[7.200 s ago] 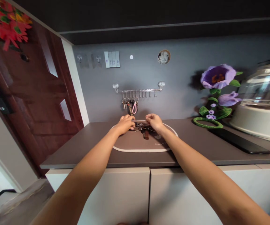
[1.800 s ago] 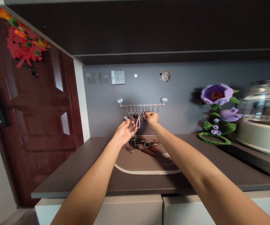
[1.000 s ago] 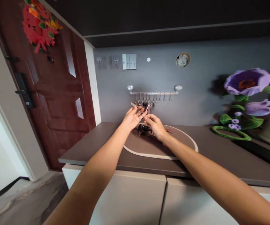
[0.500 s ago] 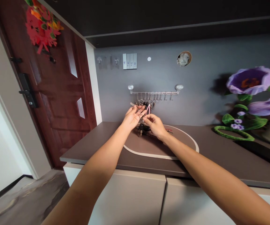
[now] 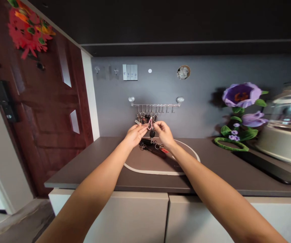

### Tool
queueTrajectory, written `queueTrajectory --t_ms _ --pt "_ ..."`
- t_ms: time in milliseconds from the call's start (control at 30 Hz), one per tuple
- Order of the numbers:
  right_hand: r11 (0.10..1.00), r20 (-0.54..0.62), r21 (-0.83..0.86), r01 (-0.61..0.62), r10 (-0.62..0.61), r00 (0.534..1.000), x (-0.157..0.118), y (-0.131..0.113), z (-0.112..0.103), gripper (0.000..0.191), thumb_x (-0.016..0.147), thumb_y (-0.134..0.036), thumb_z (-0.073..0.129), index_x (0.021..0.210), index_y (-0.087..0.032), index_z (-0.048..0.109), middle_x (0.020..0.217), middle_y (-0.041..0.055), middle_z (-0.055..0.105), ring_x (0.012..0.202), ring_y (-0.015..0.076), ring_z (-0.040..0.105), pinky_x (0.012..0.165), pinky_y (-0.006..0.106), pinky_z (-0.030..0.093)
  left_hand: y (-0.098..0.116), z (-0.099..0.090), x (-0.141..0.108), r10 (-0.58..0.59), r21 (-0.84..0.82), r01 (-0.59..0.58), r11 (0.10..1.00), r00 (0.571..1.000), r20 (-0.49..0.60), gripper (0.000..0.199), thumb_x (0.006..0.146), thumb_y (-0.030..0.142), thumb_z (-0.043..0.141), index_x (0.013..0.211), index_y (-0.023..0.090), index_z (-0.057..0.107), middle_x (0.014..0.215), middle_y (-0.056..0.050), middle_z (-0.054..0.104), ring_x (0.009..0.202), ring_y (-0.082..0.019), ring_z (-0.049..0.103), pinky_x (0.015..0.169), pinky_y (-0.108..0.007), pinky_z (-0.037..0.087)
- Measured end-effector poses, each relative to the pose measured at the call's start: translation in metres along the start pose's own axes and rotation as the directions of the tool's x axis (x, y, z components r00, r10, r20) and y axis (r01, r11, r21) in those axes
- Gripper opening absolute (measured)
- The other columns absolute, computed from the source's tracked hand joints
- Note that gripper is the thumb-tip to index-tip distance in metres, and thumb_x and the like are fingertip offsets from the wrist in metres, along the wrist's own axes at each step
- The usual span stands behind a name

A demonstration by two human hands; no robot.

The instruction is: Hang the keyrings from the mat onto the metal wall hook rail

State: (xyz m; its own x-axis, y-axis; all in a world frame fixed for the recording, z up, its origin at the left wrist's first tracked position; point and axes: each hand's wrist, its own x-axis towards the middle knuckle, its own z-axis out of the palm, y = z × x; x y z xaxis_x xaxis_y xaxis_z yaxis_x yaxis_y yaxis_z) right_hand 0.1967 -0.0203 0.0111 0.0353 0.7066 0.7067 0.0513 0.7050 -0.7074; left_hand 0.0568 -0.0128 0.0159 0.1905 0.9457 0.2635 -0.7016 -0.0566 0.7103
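Note:
My right hand pinches a key ring just below the hook rack, and a round black key fob dangles near its fingertips. Beside it, my left hand is held palm up with fingers stretched out under the hanging keys. A pink strap hangs from the rack between the two hands. Below them, more keys and dark key holders, one with a red part, lie on a brown oval mat with a pale rim. Fingers partly hide the ring itself.
A purple fabric flower stands right on the dark counter. Near it lie a black flat object and a cream appliance with a clear top. A dark shelf overhangs; a red-brown door is left.
The view has swung to the right. My hands have drawn slightly apart, the left one moving away from the right hand's fingertips. The black fob now hangs visibly above the mat.

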Motion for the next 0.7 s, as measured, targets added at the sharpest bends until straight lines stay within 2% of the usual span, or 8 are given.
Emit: queueTrajectory --t_ms 200,433,567,700 --pt "0.999 -0.052 0.033 0.001 0.001 0.999 0.002 -0.001 -0.006 0.019 0.076 -0.039 0.051 0.08 -0.02 0.049 0.081 0.0007 0.058 0.074 0.0112 0.051 0.071 0.024 0.041 -0.008 0.0 -0.004 -0.112 0.148 0.113 0.982 0.994 -0.017 0.009 0.075 0.017 0.059 0.076 0.011 0.053 0.093 -0.016 0.065 0.089 -0.019 0.063 0.089 -0.037 0.044" --pt "0.993 -0.104 0.11 -0.045 0.057 0.993 0.003 0.0 -0.009 0.021 0.078 -0.043 0.047 0.081 -0.022 0.043 0.084 0.0016 0.062 0.082 0.014 0.057 0.072 0.027 0.044 -0.018 -0.003 -0.006 -0.224 0.283 0.212 0.936 0.974 0.012 0.018 0.067 0.02 0.067 0.079 0.011 0.057 0.085 -0.015 0.067 0.08 -0.02 0.065 0.084 -0.037 0.047" --pt "0.98 -0.124 0.177 -0.086 0.109 0.986 0.005 0.001 -0.011 0.024 0.076 -0.045 0.049 0.081 -0.022 0.041 0.075 -0.0003 0.06 0.074 0.0136 0.059 0.067 0.027 0.046 -0.022 -0.003 -0.007 -0.228 0.358 0.199 0.912 0.973 0.041 0.019 0.067 0.023 0.067 0.078 0.011 0.058 0.083 -0.015 0.067 0.076 -0.019 0.065 0.079 -0.035 0.049" --pt "0.958 -0.134 0.255 -0.132 0.17 0.976 0.009 0.0 -0.013 0.027 0.074 -0.045 0.052 0.08 -0.022 0.04 0.066 -0.0042 0.054 0.058 0.0108 0.058 0.057 0.024 0.046 -0.022 0.001 -0.01 -0.176 0.465 0.151 0.872 0.984 0.011 0.018 0.07 0.027 0.064 0.076 0.012 0.058 0.078 -0.012 0.067 0.066 -0.015 0.064 0.068 -0.028 0.051"
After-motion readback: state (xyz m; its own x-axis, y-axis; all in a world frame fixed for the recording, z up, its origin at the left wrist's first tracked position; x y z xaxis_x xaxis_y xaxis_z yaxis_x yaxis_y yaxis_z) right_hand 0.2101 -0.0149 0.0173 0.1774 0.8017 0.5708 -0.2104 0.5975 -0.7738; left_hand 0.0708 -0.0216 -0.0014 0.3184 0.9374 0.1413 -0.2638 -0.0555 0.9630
